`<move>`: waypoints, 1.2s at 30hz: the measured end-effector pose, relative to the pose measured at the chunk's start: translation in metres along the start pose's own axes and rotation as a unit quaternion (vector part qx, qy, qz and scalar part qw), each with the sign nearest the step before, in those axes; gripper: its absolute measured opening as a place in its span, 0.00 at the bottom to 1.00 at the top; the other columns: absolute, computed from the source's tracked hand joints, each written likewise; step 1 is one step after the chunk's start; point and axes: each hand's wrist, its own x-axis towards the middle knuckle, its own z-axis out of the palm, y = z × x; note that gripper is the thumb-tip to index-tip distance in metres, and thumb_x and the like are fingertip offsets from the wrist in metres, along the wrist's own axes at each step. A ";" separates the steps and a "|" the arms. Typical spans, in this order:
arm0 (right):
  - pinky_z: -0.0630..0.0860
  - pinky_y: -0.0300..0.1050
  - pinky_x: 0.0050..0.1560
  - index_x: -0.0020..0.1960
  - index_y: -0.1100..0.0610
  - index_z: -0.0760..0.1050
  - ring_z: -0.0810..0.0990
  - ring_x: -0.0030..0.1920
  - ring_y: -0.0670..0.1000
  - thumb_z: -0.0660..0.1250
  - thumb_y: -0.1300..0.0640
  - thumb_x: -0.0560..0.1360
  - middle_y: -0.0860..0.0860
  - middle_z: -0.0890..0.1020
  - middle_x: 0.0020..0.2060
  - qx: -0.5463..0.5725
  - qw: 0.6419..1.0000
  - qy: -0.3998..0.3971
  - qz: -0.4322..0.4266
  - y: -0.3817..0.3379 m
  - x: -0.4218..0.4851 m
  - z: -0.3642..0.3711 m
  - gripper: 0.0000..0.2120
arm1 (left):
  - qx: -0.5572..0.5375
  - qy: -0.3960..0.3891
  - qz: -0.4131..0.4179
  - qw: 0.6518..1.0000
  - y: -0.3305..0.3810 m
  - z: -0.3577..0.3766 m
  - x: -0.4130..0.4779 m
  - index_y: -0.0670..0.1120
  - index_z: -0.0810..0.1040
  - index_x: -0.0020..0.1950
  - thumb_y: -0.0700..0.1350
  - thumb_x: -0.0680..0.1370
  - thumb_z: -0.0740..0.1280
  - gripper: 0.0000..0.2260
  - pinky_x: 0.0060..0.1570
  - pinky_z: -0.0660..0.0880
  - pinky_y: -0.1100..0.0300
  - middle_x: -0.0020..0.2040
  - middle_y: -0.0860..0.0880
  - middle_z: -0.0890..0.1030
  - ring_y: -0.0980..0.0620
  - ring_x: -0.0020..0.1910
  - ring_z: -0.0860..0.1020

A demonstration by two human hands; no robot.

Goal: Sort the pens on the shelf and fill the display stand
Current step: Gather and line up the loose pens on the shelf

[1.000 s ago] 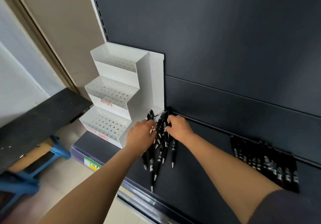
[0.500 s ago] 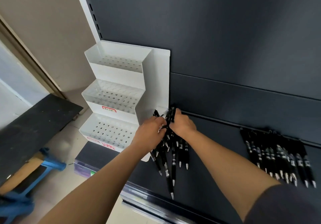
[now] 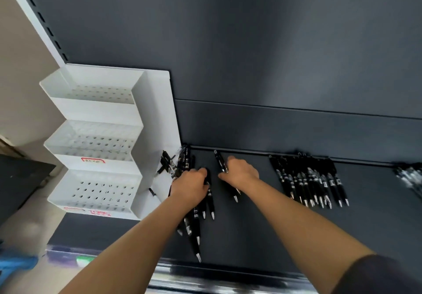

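Note:
A white three-tier display stand (image 3: 96, 111) with holed trays stands at the shelf's left end, with no pens in it. Beside it lies a loose pile of black pens (image 3: 194, 216) with silver tips. My left hand (image 3: 190, 185) rests on top of this pile, fingers curled over several pens. My right hand (image 3: 239, 172) is just to the right and grips a single black pen (image 3: 220, 161), whose tip sticks out below the hand. A neater row of black pens (image 3: 308, 181) lies farther right on the dark shelf (image 3: 262, 236).
More pens (image 3: 411, 177) show at the far right edge, blurred. The shelf's dark back panel (image 3: 251, 54) rises behind everything. A front rail (image 3: 205, 275) runs along the shelf edge. A blue stool (image 3: 13, 264) and a dark board (image 3: 20, 179) are at the left.
My right hand has pulled away from the left hand and the pile, moving right with one pen. The camera has also shifted right, bringing more of the shelf into view.

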 end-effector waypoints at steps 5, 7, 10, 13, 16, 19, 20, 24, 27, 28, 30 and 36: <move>0.69 0.44 0.40 0.62 0.55 0.68 0.78 0.56 0.57 0.66 0.44 0.74 0.54 0.78 0.57 -0.030 0.999 0.011 0.022 0.015 -0.008 0.006 0.22 | 0.106 -0.017 -0.010 0.994 0.014 0.012 0.002 0.49 0.64 0.66 0.54 0.76 0.63 0.21 0.54 0.72 0.49 0.63 0.44 0.72 0.43 0.64 0.69; 0.69 0.44 0.41 0.61 0.55 0.69 0.78 0.56 0.57 0.66 0.44 0.74 0.54 0.78 0.57 -0.033 0.999 0.016 0.030 0.019 -0.010 0.008 0.21 | 0.129 -0.017 -0.006 0.991 0.018 0.016 0.003 0.49 0.63 0.67 0.56 0.76 0.64 0.23 0.54 0.71 0.50 0.64 0.43 0.72 0.43 0.64 0.68; 0.69 0.45 0.40 0.60 0.57 0.70 0.78 0.55 0.58 0.65 0.46 0.75 0.54 0.78 0.55 -0.040 0.998 0.023 0.029 0.022 -0.012 0.012 0.19 | 0.141 -0.032 -0.015 0.989 0.025 0.018 0.004 0.48 0.62 0.68 0.52 0.75 0.64 0.23 0.55 0.71 0.50 0.64 0.43 0.71 0.42 0.65 0.68; 0.69 0.45 0.40 0.59 0.58 0.70 0.78 0.55 0.59 0.67 0.51 0.74 0.55 0.78 0.55 -0.050 0.998 0.020 0.017 0.021 -0.014 0.014 0.17 | 0.134 -0.041 -0.024 0.990 0.032 0.021 0.006 0.46 0.61 0.67 0.46 0.75 0.64 0.22 0.53 0.72 0.51 0.62 0.42 0.73 0.42 0.62 0.72; 0.69 0.46 0.42 0.60 0.59 0.70 0.78 0.56 0.60 0.68 0.54 0.73 0.57 0.78 0.56 -0.060 0.998 0.016 0.007 0.021 -0.015 0.015 0.19 | 0.112 -0.052 -0.031 0.992 0.037 0.025 0.009 0.45 0.53 0.73 0.45 0.75 0.64 0.30 0.51 0.73 0.51 0.63 0.41 0.72 0.41 0.60 0.74; 0.69 0.46 0.42 0.59 0.60 0.69 0.78 0.55 0.61 0.68 0.53 0.72 0.57 0.78 0.55 -0.051 0.999 0.013 0.003 0.028 -0.019 0.016 0.19 | 0.097 -0.060 -0.035 0.993 0.041 0.029 0.012 0.45 0.45 0.76 0.43 0.75 0.63 0.35 0.52 0.73 0.50 0.65 0.41 0.71 0.41 0.61 0.75; 0.69 0.45 0.42 0.58 0.60 0.69 0.78 0.55 0.61 0.68 0.52 0.72 0.57 0.78 0.55 -0.044 0.999 0.015 0.004 0.032 -0.021 0.016 0.19 | 0.094 -0.063 -0.037 0.993 0.042 0.030 0.013 0.45 0.44 0.76 0.43 0.75 0.62 0.36 0.53 0.73 0.50 0.65 0.41 0.71 0.41 0.62 0.74; 0.69 0.46 0.43 0.57 0.59 0.69 0.78 0.55 0.62 0.67 0.51 0.71 0.58 0.79 0.54 -0.003 0.998 0.053 0.033 0.053 -0.027 0.007 0.19 | 0.051 -0.081 -0.021 0.995 0.052 0.030 0.018 0.45 0.40 0.77 0.45 0.76 0.63 0.38 0.55 0.72 0.51 0.66 0.41 0.71 0.41 0.61 0.74; 0.69 0.47 0.43 0.56 0.59 0.69 0.78 0.54 0.62 0.66 0.51 0.71 0.58 0.79 0.53 0.024 0.994 0.091 0.063 0.074 -0.032 -0.011 0.18 | -0.011 -0.088 0.009 0.996 0.069 0.027 0.021 0.45 0.39 0.77 0.45 0.76 0.63 0.39 0.51 0.73 0.55 0.64 0.43 0.74 0.44 0.58 0.76; 0.69 0.47 0.43 0.55 0.59 0.68 0.79 0.53 0.62 0.66 0.51 0.71 0.58 0.80 0.52 0.034 0.991 0.103 0.075 0.083 -0.034 -0.018 0.17 | -0.030 -0.090 0.023 0.995 0.077 0.026 0.022 0.45 0.39 0.77 0.45 0.76 0.63 0.39 0.50 0.73 0.55 0.63 0.43 0.74 0.45 0.57 0.76; 0.69 0.46 0.42 0.53 0.59 0.68 0.79 0.53 0.62 0.66 0.51 0.71 0.58 0.80 0.52 0.050 0.986 0.125 0.097 0.101 -0.037 -0.034 0.16 | -0.066 -0.092 0.051 0.992 0.097 0.024 0.026 0.45 0.39 0.77 0.44 0.76 0.63 0.39 0.49 0.74 0.56 0.62 0.44 0.75 0.46 0.55 0.76; 0.69 0.46 0.39 0.47 0.55 0.64 0.77 0.45 0.59 0.65 0.52 0.71 0.54 0.77 0.45 0.085 0.975 0.145 0.149 0.156 -0.045 -0.064 0.12 | -0.147 -0.095 0.102 0.979 0.154 0.017 0.034 0.46 0.44 0.77 0.43 0.75 0.64 0.37 0.40 0.75 0.59 0.41 0.50 0.77 0.52 0.41 0.76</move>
